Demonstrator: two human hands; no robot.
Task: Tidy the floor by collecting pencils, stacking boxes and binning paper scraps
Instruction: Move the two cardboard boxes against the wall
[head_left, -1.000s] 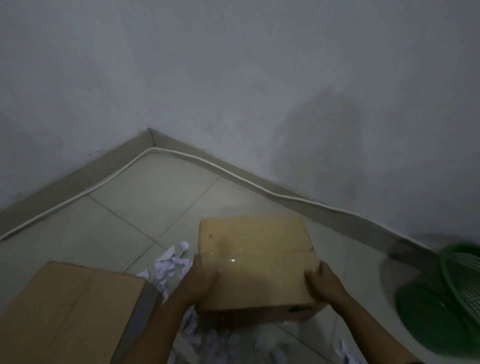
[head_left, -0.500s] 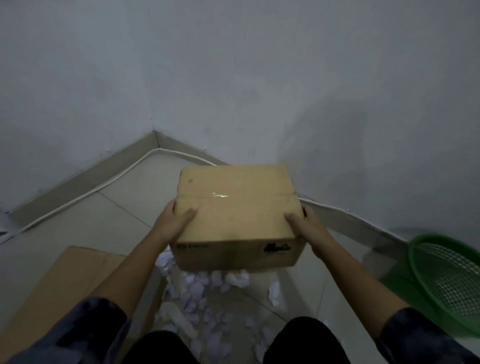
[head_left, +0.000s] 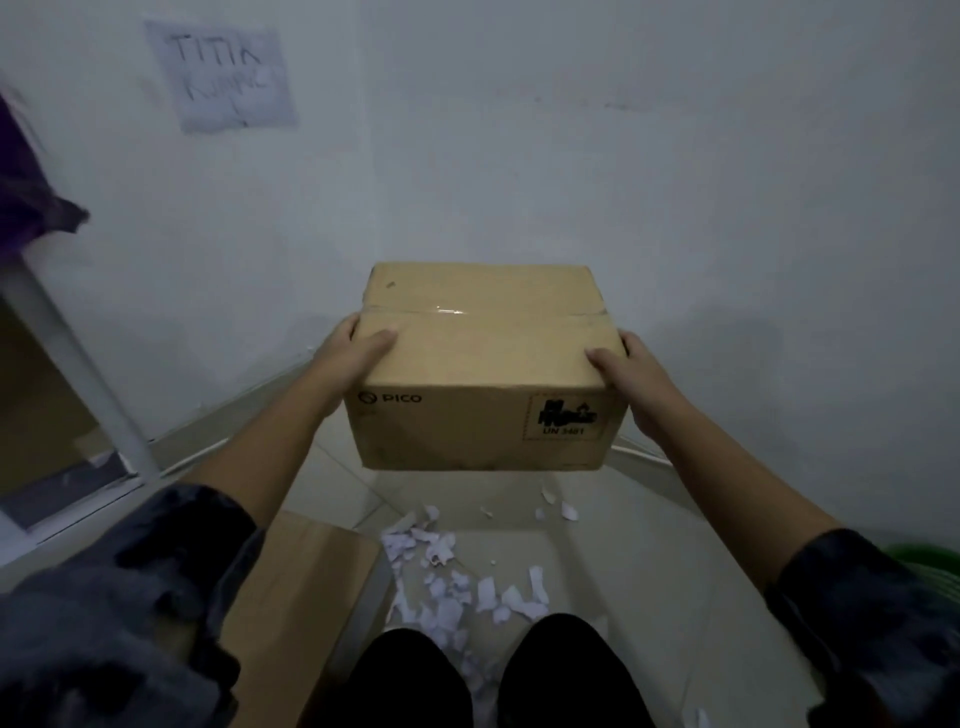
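Note:
A taped brown cardboard box (head_left: 483, 358) marked PICO hangs in the air in front of me, well above the floor. My left hand (head_left: 353, 358) grips its left side and my right hand (head_left: 628, 379) grips its right side, thumbs on the lid. A second, larger cardboard box (head_left: 301, 582) lies on the floor at lower left, partly hidden by my left sleeve. Several white paper scraps (head_left: 447, 577) are scattered on the tiles under the held box. No pencils are visible.
A green basket (head_left: 930, 561) shows only as a rim at the right edge behind my right sleeve. A white wall with a handwritten paper sign (head_left: 223, 73) stands ahead. A white post (head_left: 78, 364) and dark cloth (head_left: 26, 182) are at the left. My knees (head_left: 493, 675) are at the bottom.
The box has been lifted off the floor with both hands and raised toward me. My view has risen, so the wall sign and post appear and the basket has slid almost out of frame.

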